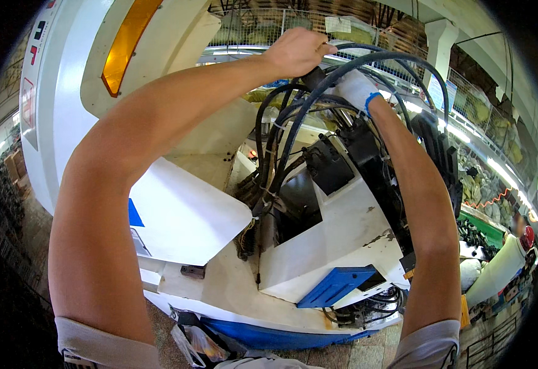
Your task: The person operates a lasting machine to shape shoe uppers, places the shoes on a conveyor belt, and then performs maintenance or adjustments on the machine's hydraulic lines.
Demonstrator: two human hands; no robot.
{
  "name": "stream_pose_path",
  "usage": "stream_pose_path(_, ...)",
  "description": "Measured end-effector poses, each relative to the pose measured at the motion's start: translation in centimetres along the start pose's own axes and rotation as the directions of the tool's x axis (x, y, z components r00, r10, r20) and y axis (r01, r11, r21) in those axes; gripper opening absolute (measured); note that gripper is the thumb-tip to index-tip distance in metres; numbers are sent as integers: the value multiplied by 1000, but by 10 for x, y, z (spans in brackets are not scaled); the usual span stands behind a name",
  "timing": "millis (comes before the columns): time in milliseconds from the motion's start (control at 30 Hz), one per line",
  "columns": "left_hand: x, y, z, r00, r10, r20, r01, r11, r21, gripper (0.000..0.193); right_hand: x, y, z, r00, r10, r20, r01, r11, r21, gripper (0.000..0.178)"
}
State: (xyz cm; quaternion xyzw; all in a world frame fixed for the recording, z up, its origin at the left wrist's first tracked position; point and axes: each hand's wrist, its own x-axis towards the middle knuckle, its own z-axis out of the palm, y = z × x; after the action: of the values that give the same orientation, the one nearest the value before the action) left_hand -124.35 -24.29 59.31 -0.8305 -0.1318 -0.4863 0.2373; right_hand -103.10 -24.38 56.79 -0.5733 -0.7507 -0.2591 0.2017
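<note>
My bare left hand (297, 52) is raised at the top of the machine, its fingers curled closed. What they hold, if anything, is too small or hidden to make out. Just below it sits a dark cylindrical part (313, 77). My right hand (356, 90), in a white glove with a blue cuff, reaches in beside that part, among the hoses; its fingers are hidden. Thick black hoses (309, 101) arch over and around the right hand and run down into the white machine (337, 227). A black block (329, 166) is mounted below the hands.
A white panel (189, 212) juts out at left, under a tall white housing with an orange window (126, 46). A blue cover (333, 287) and loose cables (373, 307) are low at front. A plastic bag (201, 341) hangs near me. Another person (523, 237) is at far right.
</note>
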Motion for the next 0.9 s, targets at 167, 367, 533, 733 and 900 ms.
stream_pose_path(167, -10, -1, -5, 1000, 10, -9, -10, 1000, 2, 36, -13, -18, -12, 999, -42, 24, 35, 972, 231, 54)
stream_pose_path(367, 1, -1, -17, 990, -2, 139, 14, 996, -86, 28, -3, -7, 4, 990, 90, 105, -110, 972, 208, 73)
stream_pose_path(533, 26, -42, -6, 927, -76, 368, 160, 966, -204, 22, 1, -12, -7, 995, 10, 103, -31, 979, 203, 60)
stream_pose_path(733, 16, -24, 3, 966, -62, 251, -9, 962, 271, 20, -2, -20, -9, 994, 18, 111, -35, 987, 155, 55)
stream_pose_path(900, 27, -51, -71, 973, -230, 29, 204, 911, 358, 24, -3, -18, -17, 982, 21, 186, -56, 981, 185, 58)
